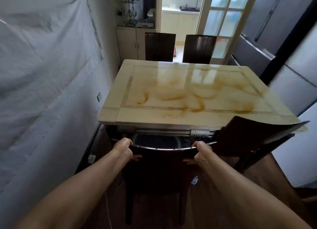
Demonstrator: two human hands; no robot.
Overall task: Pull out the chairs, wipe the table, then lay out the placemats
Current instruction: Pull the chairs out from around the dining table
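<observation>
While the near chair (pixel 157 168) stood with its seat tucked under the front edge of the tabletop (pixel 171 115), the person held it by its curved top rail (pixel 163 149), one hand at each end. The left hand (pixel 123 148) was curled over the rail's left end, fingers wrapped down the back, and the right hand (pixel 202 151) was clenched round the right end in the same way. This looked like the first step of the task, pulling out the chairs, with the wiping and the placemats not yet begun; neither a cloth nor placemats could be seen in this view. A second chair (pixel 248 136) stood just beside it at the right corner, turned at an angle to the tabletop edge, and it probably had to be cleared as well. Two far chairs (pixel 160 47) stood side by side, close against the opposite edge. The next move seemed to call for a straight, even pull toward the person with both hands, keeping the back level so the legs slid over the wooden floor without tipping, and steering away from the angled chair. A white sheet (pixel 48 74) hung along the wall on the left, close to the tabletop, a cabinet (pixel 130 43) stood beyond it, and a refrigerator (pixel 283 40) rose on the right.
</observation>
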